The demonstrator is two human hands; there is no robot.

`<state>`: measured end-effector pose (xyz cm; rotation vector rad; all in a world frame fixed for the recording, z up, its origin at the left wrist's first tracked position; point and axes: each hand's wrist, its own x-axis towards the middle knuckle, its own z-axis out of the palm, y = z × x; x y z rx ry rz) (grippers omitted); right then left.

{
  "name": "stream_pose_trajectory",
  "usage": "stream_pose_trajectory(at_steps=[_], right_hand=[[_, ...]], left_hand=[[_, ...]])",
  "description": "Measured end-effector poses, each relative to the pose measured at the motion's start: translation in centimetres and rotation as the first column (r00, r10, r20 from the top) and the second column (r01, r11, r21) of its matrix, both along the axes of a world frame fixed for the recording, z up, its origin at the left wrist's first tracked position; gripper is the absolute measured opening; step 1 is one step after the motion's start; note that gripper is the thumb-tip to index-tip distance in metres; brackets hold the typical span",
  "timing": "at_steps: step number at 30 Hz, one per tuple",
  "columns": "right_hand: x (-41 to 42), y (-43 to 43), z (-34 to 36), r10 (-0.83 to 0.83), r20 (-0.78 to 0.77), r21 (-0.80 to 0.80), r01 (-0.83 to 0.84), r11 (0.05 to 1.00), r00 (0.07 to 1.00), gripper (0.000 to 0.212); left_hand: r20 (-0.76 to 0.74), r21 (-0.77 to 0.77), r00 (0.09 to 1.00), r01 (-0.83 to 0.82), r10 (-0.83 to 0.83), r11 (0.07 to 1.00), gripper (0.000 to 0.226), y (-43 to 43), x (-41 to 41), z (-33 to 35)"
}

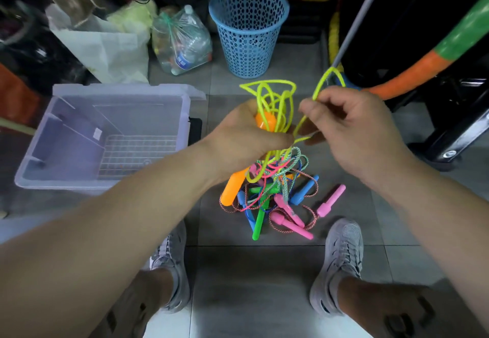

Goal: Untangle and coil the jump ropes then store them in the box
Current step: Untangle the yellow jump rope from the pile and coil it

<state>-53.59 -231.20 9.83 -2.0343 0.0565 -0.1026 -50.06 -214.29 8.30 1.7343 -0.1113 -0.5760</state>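
Neon-yellow plastic jump rope [275, 99] rises in loose loops from the person's left hand [238, 136], whose fingers curl round the rope's orange handle [264, 120] and a bunch of cord. At three o'clock from it, the right hand [352, 126] pinches one strand of the same rope. At six o'clock, a tangled heap of pink, blue, green and orange-handled ropes [277, 200] lies on the grey tiled floor [264, 271]. At nine o'clock sits the clear plastic box [79, 181], its top open; at twelve, a blue perforated basket [248, 33].
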Motion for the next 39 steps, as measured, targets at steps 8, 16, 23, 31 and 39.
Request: stream_pose_trajectory(at_steps=[8, 16, 23, 31, 39], right_hand=[[1.1, 0.3, 2.0, -0.138, -0.263, 0.802, 0.296, 0.519, 0.955, 0.022], [-0.5, 0.2, -2.8, 0.073, -0.234, -0.159, -0.113, 0.981, 0.969, 0.004], [-0.8, 0.5, -3.8, 0.083, -0.204, -0.333, -0.149, 0.931, 0.975, 0.027], [0.5, 0.0, -0.3, -0.062, -0.207, 0.392, 0.141, 0.909, 0.976, 0.03], [1.1, -0.1, 0.2, -0.081, -0.345, 0.627, 0.294, 0.721, 0.935, 0.036]], left_hand=[[0.132, 0.145, 0.985, 0.093, -0.112, 0.985, 0.021, 0.1, 0.2, 1.2], [-0.159, -0.199, 0.952, -0.292, 0.263, 0.935, 0.042, -0.9, 0.7, 1.7], [-0.295, -0.41, 0.932, -0.322, 0.21, 0.854, 0.021, -0.7, 1.2, 2.9], [-0.125, -0.099, 0.992, -0.019, 0.007, 0.995, 0.027, 0.4, 0.5, 0.7], [-0.124, -0.147, 0.992, -0.054, 0.036, 0.988, 0.015, -0.4, 0.2, 1.0]])
